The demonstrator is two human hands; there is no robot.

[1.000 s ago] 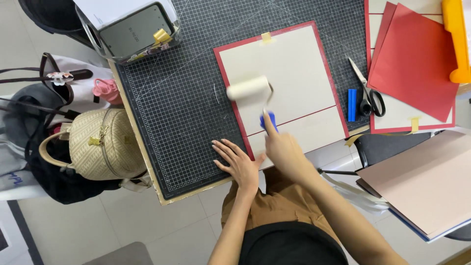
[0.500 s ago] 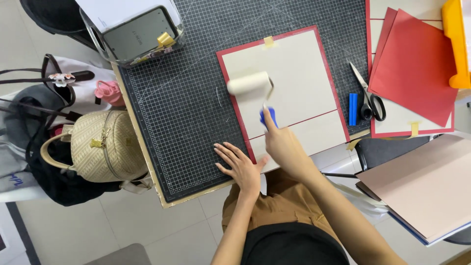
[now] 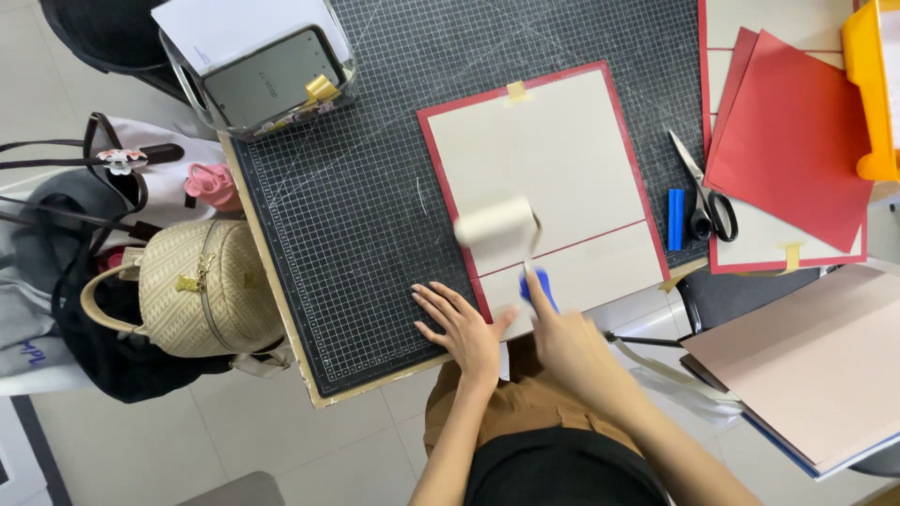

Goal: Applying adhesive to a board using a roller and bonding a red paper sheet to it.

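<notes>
A cream sheet with a red border (image 3: pixel 553 150) lies taped on the dark gridded cutting mat (image 3: pixel 356 225). My right hand (image 3: pixel 567 342) grips the blue handle of a small white roller (image 3: pixel 497 234), whose drum rests on the sheet's lower left part and looks blurred. My left hand (image 3: pixel 464 328) lies flat with fingers spread on the mat, touching the sheet's lower left corner.
Scissors (image 3: pixel 703 192) and a blue stick (image 3: pixel 676 220) lie right of the sheet. Red paper sheets (image 3: pixel 797 141) and an orange tray (image 3: pixel 872 84) sit at far right. A clear box with a tablet (image 3: pixel 267 80) stands at upper left. Bags (image 3: pixel 187 290) hang left of the table.
The roller has slid down the sheet toward me, from its upper left area to the lower left. My left hand has stayed flat at the sheet's corner.
</notes>
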